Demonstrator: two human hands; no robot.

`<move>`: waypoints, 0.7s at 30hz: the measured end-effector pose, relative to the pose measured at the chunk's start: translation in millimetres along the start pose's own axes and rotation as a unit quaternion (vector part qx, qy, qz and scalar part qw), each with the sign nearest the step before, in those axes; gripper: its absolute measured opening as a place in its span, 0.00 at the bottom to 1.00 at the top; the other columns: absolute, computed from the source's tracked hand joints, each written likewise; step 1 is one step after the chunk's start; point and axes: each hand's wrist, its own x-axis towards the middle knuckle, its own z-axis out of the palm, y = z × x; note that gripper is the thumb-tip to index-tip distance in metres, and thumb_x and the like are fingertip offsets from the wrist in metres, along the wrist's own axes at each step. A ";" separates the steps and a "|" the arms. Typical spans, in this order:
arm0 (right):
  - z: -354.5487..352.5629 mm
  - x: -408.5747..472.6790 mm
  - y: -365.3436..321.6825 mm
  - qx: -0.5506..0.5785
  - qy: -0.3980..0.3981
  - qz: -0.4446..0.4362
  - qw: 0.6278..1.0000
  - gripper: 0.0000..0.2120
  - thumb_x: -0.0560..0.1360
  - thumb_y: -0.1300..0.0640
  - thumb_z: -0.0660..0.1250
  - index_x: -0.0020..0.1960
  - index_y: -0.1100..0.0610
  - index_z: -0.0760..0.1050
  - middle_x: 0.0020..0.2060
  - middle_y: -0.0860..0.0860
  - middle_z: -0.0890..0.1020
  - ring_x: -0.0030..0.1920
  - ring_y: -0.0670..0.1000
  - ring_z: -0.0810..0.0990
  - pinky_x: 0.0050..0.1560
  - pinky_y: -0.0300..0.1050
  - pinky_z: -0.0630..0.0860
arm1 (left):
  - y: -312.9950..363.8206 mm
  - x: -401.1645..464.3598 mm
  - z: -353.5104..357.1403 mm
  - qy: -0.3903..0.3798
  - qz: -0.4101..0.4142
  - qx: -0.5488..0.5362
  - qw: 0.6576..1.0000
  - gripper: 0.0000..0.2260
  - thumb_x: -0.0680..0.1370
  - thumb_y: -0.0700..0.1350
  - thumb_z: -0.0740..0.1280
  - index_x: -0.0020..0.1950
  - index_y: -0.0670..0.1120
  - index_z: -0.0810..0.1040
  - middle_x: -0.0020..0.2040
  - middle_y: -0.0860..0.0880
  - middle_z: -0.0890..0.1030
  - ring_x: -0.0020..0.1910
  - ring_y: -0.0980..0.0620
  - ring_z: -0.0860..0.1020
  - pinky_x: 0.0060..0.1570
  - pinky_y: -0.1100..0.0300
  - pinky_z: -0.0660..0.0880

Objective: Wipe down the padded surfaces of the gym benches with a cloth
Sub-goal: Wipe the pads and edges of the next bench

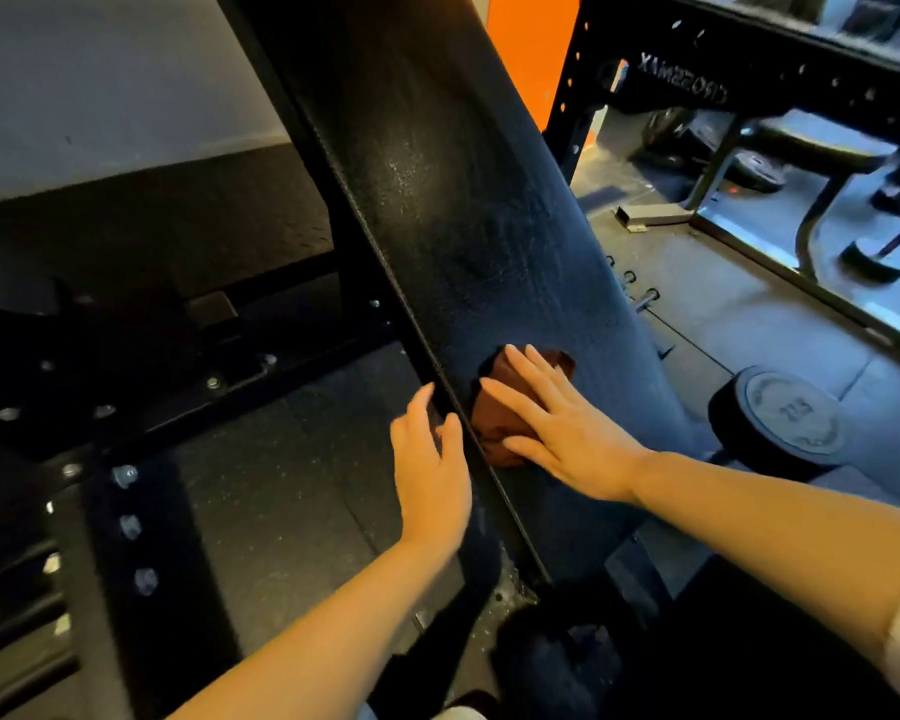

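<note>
Flat-palmed, the right hand presses a folded brown cloth onto the black bench pad, fingers straight and spread a bit, pointing far-left; the cloth shows past the fingertips and under the thumb side, w/ most of it covered by the palm. Cloth sits on the near part of the pad, just beside its left edge seam. Left hand is right next to it on the left, fingers straight-ish and held vs. the pad's side edge, thumb at the edge seam; can't tell if it truly touches the side or only hovers by it, and it holds nothing. Pad runs as a long slanted strip from far-centre down to near-right, w/ a dull shine patch approx. halfway up. Left of the pad: black steel frame w/ bolts, over dark speckled rubber floor. Right of the pad, on the floor, a black round dumbbell head lies near the right forearm, well apart from the cloth. Farther right: a rack upright w/ holes, mirrored lettering on a crossbar, and another bench w/ curved legs. Orange wall strip at far-centre.
</note>
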 end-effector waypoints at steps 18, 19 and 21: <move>-108.3 -126.6 -104.5 0.541 -0.051 0.359 0.759 0.16 0.73 0.65 0.70 0.56 0.50 0.74 0.54 0.53 0.80 0.54 0.53 0.80 0.54 0.50 0.79 | 126.6 -111.1 -26.4 -0.171 -0.324 -0.073 0.928 0.06 0.81 0.42 0.63 0.49 0.46 0.80 0.47 0.42 0.83 0.43 0.49 0.80 0.39 0.60 0.77; -130.0 -132.2 -104.8 0.545 -0.042 0.367 0.753 0.15 0.73 0.66 0.71 0.55 0.52 0.74 0.52 0.53 0.80 0.54 0.52 0.79 0.57 0.51 0.78 | 146.7 -113.2 -28.4 -0.172 -0.313 -0.063 0.932 0.05 0.80 0.41 0.65 0.46 0.45 0.80 0.48 0.41 0.82 0.44 0.48 0.79 0.44 0.56 0.78; -175.5 -146.6 -102.8 0.557 -0.033 0.385 0.735 0.15 0.72 0.68 0.71 0.55 0.55 0.76 0.48 0.51 0.81 0.50 0.50 0.81 0.50 0.45 0.79 | 191.3 -117.3 -31.5 -0.182 -0.290 -0.048 0.938 0.05 0.79 0.39 0.67 0.43 0.46 0.79 0.46 0.41 0.81 0.44 0.48 0.78 0.50 0.51 0.77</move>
